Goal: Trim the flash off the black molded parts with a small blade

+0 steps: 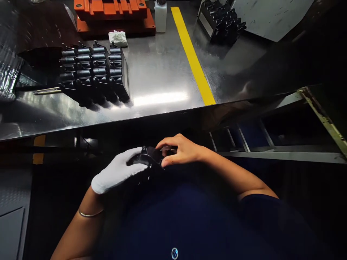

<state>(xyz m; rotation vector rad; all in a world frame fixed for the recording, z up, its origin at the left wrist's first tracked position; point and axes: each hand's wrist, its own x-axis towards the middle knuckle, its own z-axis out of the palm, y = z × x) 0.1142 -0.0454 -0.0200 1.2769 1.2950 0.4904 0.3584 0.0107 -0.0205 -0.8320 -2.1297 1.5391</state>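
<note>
My left hand, in a white glove, is closed around a black moulded plastic part in front of my body, below the table edge. My bare right hand is at the right side of this part, with thumb and fingers curved against it. Something dark and thin shows between the right thumb and fingers, too unclear to name. The lower side of the black part blends into the dark background.
On the metal table stand stacked black parts at left and more black parts at right. A yellow tape strip runs between them. Behind are an orange fixture, a white bottle and a crumpled cloth.
</note>
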